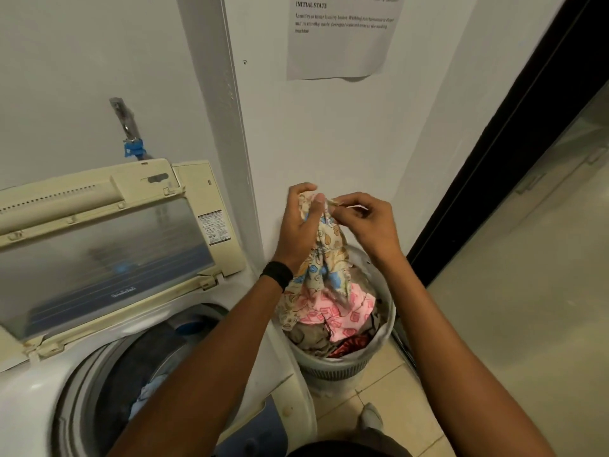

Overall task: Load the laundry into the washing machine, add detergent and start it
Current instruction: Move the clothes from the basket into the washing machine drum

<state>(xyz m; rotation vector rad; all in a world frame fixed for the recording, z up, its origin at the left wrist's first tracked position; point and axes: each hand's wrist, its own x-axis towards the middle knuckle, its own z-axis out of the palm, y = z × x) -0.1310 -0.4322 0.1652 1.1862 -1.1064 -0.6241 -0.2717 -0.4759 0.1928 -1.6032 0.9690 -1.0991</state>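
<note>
Gripping a limp printed cloth (pixel 324 255), left hand (pixel 301 225) and right hand (pixel 369 222) hold it over a ribbed basket (pixel 342 369).

Lid (pixel 108 252) raised, leaning back toward wall (pixel 329 127); drum mouth (pixel 108 374) open from above. Basket (pixel 329 371) just beside machine (pixel 29 400), in wall corner, heaped full. Floor (pixel 510 308) open rightward.

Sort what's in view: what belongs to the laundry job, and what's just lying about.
Job: printed cloth, gripped by left hand and pinched by right hand; laundry basket; washing machine, its lid open; clothes in the drum.
Lying about: paper notice on wall; wristband; dark door frame.
</note>
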